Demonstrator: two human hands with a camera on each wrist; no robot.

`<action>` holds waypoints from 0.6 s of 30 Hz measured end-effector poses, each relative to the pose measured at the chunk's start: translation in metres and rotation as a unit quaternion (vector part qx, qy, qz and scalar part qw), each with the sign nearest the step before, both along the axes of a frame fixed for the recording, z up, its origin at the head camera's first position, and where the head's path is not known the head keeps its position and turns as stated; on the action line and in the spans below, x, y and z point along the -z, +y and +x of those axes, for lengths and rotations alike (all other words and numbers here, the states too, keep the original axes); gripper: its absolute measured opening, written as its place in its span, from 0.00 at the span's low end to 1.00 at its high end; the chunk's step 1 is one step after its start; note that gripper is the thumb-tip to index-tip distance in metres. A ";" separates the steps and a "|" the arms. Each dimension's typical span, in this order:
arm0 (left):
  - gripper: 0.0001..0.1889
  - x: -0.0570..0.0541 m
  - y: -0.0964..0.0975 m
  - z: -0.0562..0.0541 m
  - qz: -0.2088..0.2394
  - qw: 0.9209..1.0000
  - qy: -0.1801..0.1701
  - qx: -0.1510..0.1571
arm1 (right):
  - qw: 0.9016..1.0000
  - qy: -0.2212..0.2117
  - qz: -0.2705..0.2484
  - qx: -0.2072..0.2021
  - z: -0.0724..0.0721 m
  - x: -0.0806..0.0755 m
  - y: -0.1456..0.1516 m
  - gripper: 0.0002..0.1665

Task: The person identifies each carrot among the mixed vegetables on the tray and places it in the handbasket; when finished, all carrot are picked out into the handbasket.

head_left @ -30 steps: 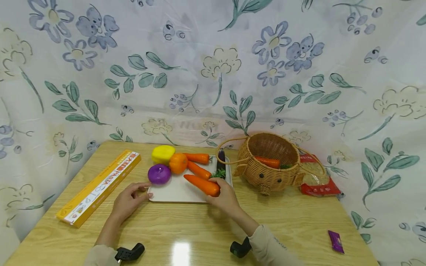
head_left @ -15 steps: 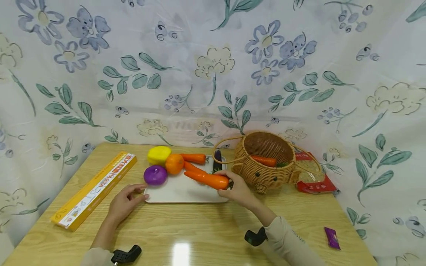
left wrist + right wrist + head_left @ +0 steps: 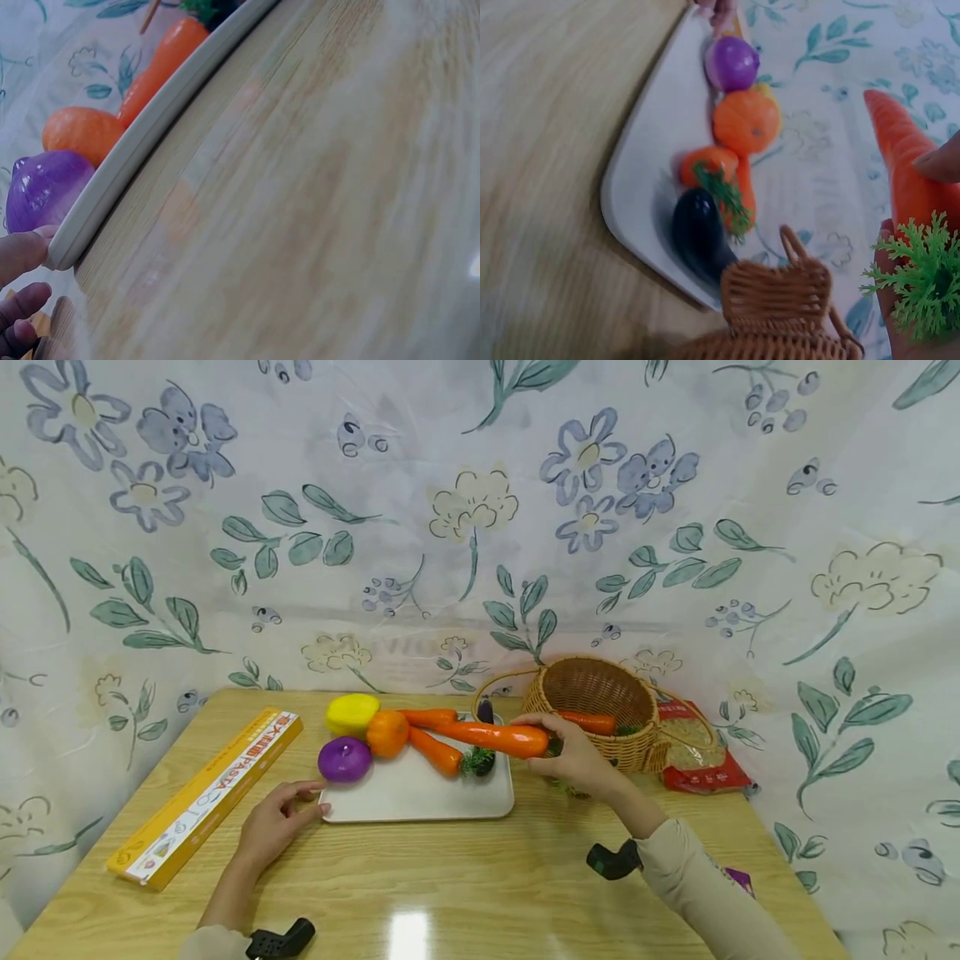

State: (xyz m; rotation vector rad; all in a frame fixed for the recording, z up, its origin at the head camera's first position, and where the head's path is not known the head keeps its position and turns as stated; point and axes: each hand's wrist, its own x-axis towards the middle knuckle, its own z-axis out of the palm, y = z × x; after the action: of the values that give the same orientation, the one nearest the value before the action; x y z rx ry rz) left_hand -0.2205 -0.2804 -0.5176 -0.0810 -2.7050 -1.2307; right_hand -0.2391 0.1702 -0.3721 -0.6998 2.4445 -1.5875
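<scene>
My right hand (image 3: 573, 756) grips a toy carrot (image 3: 502, 737) near its leafy end, above the right part of a white tray (image 3: 420, 802). Its green leaves (image 3: 922, 277) show in the right wrist view. At the tray's front left corner rests my left hand (image 3: 281, 822), thumb and fingers touching the rim. On the tray lie a purple onion (image 3: 345, 760), an orange pumpkin (image 3: 387, 733), a yellow fruit (image 3: 352, 715), two more carrots (image 3: 435, 752) and a dark eggplant (image 3: 697, 229). Just behind the right hand stands a wicker basket (image 3: 645, 727) with another carrot (image 3: 588, 722) inside.
A long yellow pasta box (image 3: 206, 797) lies on the table at left. Right of the basket is a red bag (image 3: 705, 768). A small purple packet (image 3: 738, 878) is partly hidden by the right sleeve. A floral cloth (image 3: 420, 527) hangs behind the table.
The right hand has lifted the carrot off the tray area and carried it right and up toward the basket. The left hand stays at the tray's corner. The head view has shifted slightly.
</scene>
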 end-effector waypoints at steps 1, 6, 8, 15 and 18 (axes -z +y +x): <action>0.21 0.000 0.000 0.000 0.000 1.000 -0.002 -0.001 | 1.000 -0.001 0.002 0.000 -0.002 -0.003 0.003 0.32; 0.21 0.000 0.000 0.001 0.002 1.000 -0.010 -0.003 | 1.000 0.025 0.013 -0.003 -0.013 -0.015 0.020 0.32; 0.21 0.000 0.001 0.001 0.000 1.000 -0.011 -0.003 | 0.999 0.036 0.019 -0.001 -0.017 -0.019 0.027 0.32; 0.21 0.000 0.001 0.001 0.000 1.000 -0.006 0.000 | 0.999 0.030 0.041 0.008 -0.032 -0.034 0.053 0.33; 0.21 -0.001 0.001 0.002 -0.002 1.000 -0.006 0.000 | 0.998 0.019 0.052 0.017 -0.039 -0.041 0.064 0.33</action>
State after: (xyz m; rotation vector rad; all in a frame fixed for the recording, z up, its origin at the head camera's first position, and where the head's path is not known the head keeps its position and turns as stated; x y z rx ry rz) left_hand -0.2190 -0.2793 -0.5169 -0.0747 -2.7175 -1.2309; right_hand -0.2784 0.2343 -0.3313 -0.6790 2.5581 -1.4589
